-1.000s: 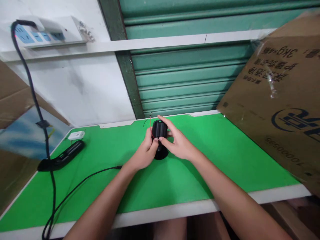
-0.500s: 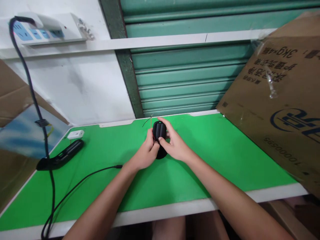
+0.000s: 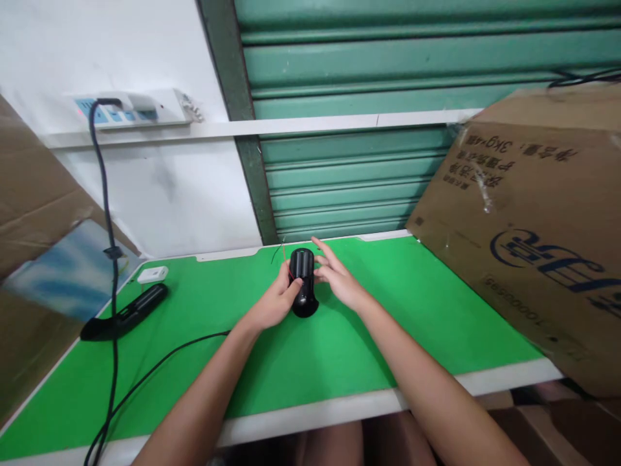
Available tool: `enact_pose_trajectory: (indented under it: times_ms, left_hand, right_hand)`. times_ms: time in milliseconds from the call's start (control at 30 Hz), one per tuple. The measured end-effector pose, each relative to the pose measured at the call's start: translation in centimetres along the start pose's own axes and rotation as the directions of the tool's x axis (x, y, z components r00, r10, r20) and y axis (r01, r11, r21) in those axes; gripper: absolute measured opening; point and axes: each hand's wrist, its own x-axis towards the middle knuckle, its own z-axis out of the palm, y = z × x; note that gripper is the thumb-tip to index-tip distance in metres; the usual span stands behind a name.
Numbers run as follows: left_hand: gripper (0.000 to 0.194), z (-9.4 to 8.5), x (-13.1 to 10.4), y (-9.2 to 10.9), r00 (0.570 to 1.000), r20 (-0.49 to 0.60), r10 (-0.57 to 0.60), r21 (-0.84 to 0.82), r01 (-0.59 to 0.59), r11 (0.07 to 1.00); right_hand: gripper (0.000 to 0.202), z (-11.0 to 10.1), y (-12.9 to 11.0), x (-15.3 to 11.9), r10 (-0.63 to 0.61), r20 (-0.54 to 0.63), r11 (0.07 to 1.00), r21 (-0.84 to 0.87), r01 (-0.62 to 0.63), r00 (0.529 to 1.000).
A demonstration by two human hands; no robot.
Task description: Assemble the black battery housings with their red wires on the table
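Near the far edge of the green tabletop, toward its middle, a black plastic housing is standing out between two bare hands. Its upper part is showing lengthwise channels; its lower end is flaring into a rounded, glossy foot. Whether the foot is resting on the surface is hard to tell.

Left hand: clasping the housing along its left side, thumb lying across the front, other fingers mostly hiding behind. Red wire is rising by these fingers; a thin dark wire is slanting off beside its upper end.

Right hand: keeping its fingers spread and gripping nothing, index finger pointing up and away. Other fingertips are reaching the housing's right edge; cannot tell if they are touching.

Left part of the table: a curved black handle piece is lying slantwise, a white adapter sitting just beyond. A thick black cable is dropping from the white power strip and crossing before the handle piece. A thinner black cord is curving toward the left forearm.

Right side: a printed cardboard box is leaning in. Behind, a green roller shutter is filling the background.
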Motion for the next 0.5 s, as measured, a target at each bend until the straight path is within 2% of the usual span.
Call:
enact_pose_trajectory:
  times_ms: [100,167,233,300,367,433,500]
  left_hand:
    - [0.062,0.4,0.1,-0.4,0.999,-0.011,0.03,-0.001,-0.03,1.0]
    - [0.062,1.0,0.2,-0.4,0.998,-0.063,0.031,-0.01,-0.032,0.999]
    - [0.06,1.8,0.3,-0.3,0.994,-0.109,0.018,-0.028,-0.021,0.999]
    - [0.061,2.5,0.2,0.0,0.993,-0.121,0.01,-0.03,-0.014,0.999]
    - [0.062,3.0,-0.2,0.3,0.995,-0.095,0.028,0.039,-0.024,0.999]
    - [0.061,3.1,-0.6,0.6,0.997,-0.048,0.067,0.173,-0.058,0.983]
    - [0.058,2.8,-0.9,0.6,0.996,-0.009,0.093,0.28,-0.087,0.956]
  right_hand:
    - [0.056,-0.4,0.6,0.5,0.093,-0.014,0.993,0.079,-0.091,0.996]
    - [0.035,-0.3,1.0,0.4,0.136,0.012,0.986,0.093,-0.137,0.991]
    - [0.024,0.2,1.2,0.1,0.151,0.033,0.982,0.106,-0.153,0.988]
    - [0.023,0.7,1.2,-0.4,0.157,0.019,0.977,0.142,-0.158,0.987]
    - [0.027,0.7,1.0,-1.0,0.158,-0.026,0.972,0.183,-0.151,0.987]
    - [0.033,-0.2,0.5,-2.1,0.162,-0.072,0.967,0.212,-0.144,0.984]
    - [0.037,-2.1,0.2,-4.5,0.174,-0.118,0.96,0.24,-0.142,0.978]
